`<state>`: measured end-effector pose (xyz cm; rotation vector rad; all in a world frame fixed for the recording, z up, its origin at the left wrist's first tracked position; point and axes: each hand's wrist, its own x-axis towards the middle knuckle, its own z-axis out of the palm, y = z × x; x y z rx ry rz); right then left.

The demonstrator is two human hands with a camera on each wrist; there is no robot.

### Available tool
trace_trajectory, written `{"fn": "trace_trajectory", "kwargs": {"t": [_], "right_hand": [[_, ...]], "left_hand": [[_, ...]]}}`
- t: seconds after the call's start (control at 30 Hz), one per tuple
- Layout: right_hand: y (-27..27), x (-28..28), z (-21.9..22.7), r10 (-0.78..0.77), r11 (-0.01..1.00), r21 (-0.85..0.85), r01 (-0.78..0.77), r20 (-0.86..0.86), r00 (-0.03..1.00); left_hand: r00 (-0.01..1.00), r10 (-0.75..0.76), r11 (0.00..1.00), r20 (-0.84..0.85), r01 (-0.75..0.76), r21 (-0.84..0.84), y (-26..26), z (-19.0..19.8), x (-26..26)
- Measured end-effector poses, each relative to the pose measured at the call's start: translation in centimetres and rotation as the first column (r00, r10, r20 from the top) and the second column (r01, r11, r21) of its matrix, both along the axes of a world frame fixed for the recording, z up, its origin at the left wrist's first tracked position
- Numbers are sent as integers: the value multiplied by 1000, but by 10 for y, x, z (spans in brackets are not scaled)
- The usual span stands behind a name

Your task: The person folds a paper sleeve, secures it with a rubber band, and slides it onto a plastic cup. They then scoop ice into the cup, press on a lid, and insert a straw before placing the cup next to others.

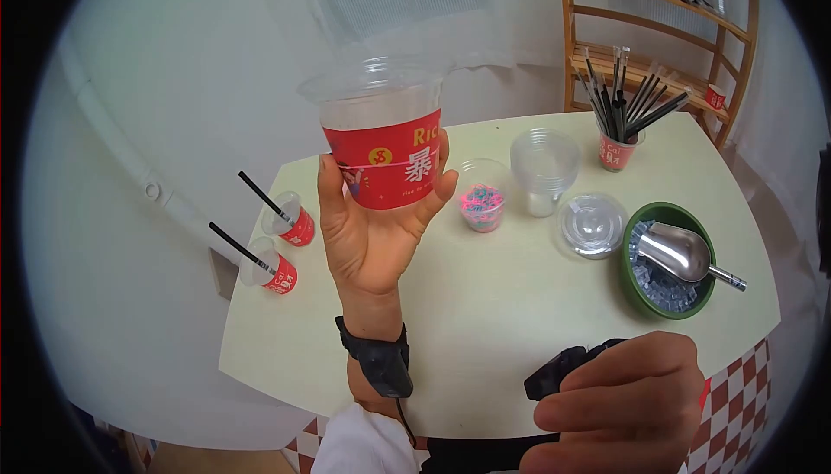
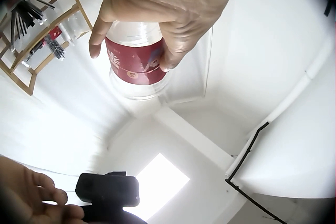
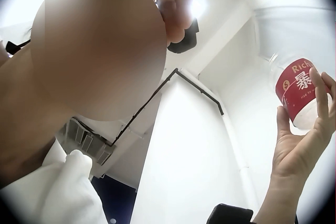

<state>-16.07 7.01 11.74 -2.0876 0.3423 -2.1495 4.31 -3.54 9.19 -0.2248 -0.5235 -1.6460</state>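
My left hand (image 1: pixel 374 245) is raised over the table and holds a clear plastic cup (image 1: pixel 385 167) from below, thumb and fingers round its sides. The cup stands upright, with a red printed band and a wide clear rim. In the left wrist view the same cup (image 2: pixel 137 64) shows between the thumb and fingers. At the lower right of the head view is my right hand (image 1: pixel 628 400), close to the camera, its fingers loosely bent. The left wrist view shows this right hand (image 2: pixel 31 198) with nothing in its fingers.
Two cups (image 1: pixel 281 277) with black straws stand at the left. Beyond are a cup of pink and blue bits (image 1: pixel 482 207), stacked clear plasticware (image 1: pixel 545 162), clear lids (image 1: pixel 592 225), a green bowl (image 1: pixel 636 288) of ice with a metal scoop (image 1: pixel 679 253), and a straw cup (image 1: pixel 615 155).
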Motion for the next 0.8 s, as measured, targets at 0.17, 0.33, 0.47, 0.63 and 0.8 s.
{"fn": "trace_trajectory", "kwargs": {"t": [0.17, 0.33, 0.47, 0.63, 0.8], "right_hand": [[-22, 26, 7, -67, 954, -278, 114, 175, 982], [12, 1, 6, 91, 994, 76, -80, -152, 984], [-36, 25, 11, -287, 904, -397, 158, -290, 913], [-85, 35, -9, -551, 829, -397, 394, -461, 695], [-86, -5, -16, -512, 856, -387, 344, -532, 675]], "left_hand": [[1000, 6, 999, -7, -6, 33, 6, 6, -6], [991, 133, 991, 18, -133, -10, 8, 4, 0], [967, 184, 981, 177, -191, 25, 16, 8, -8], [970, 148, 987, 190, -157, 31, 20, 3, -28], [912, 189, 971, 364, -228, 68, 7, -4, -42]]}}
